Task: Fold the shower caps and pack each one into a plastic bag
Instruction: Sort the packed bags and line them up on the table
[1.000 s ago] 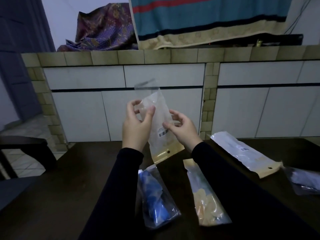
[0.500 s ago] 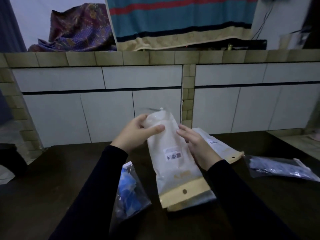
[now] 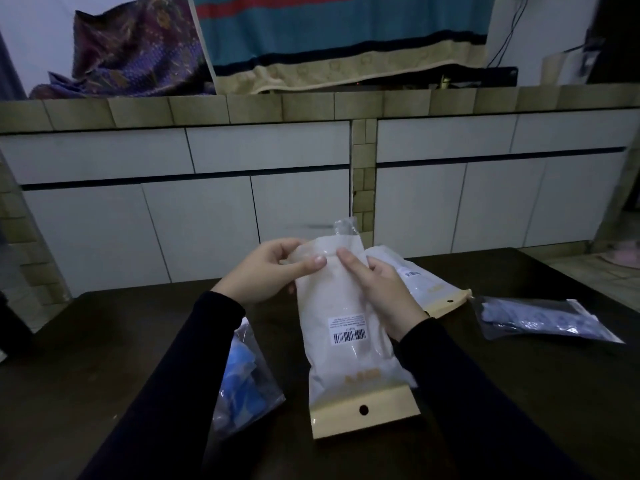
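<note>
We have brought the filled plastic bag down from the air onto the table, so this cap looks packed and only sealing remains. Our left hand pinches the bag's far end, apparently its flap; our right hand presses flat beside it.

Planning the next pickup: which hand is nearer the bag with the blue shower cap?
Left. The left hand grips the white bag's top, up and right of the blue-cap bag. The right hand lies beyond the white bag, farther away.
</note>
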`<action>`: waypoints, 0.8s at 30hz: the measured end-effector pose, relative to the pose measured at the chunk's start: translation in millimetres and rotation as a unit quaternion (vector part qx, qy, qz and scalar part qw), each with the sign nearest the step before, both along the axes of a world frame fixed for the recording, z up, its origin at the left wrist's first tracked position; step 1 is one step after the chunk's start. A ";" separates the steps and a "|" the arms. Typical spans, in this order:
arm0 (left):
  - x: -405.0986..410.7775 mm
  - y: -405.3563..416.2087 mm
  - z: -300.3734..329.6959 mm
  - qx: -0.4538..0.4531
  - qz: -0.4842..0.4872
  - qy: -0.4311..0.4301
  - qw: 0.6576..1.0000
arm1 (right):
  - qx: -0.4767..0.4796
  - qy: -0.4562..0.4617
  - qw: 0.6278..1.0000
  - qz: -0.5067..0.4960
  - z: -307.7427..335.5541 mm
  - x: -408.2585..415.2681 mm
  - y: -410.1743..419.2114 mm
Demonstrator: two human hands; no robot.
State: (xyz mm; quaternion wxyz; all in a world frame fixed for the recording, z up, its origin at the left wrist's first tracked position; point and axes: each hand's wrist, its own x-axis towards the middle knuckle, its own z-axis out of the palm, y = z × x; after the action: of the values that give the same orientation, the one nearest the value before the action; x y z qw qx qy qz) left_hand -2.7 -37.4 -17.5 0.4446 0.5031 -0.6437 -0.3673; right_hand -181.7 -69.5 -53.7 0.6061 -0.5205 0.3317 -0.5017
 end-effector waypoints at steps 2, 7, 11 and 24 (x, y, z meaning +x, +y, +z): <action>-4.1 -4.0 -0.1 -0.028 0.037 0.048 0.998 | 0.006 -0.006 1.000 -0.005 2.2 -5.1 -2.4; -6.0 -10.4 -7.2 0.027 0.055 0.094 0.994 | -0.013 -0.009 1.000 0.009 3.7 -12.5 -5.9; -9.3 -4.6 -7.2 0.020 0.050 0.093 0.994 | -0.029 -0.030 0.999 0.033 2.4 -16.0 -8.8; -8.4 12.9 13.5 0.151 -0.102 0.124 0.975 | -0.134 0.016 0.991 -0.018 6.5 -11.4 3.9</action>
State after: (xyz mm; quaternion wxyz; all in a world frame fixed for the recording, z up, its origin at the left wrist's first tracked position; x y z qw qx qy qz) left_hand -11.0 -24.4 -4.0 0.4006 0.4467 -0.5684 -0.5629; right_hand -193.1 -65.6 -47.2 0.5163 -0.5991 0.2803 -0.5440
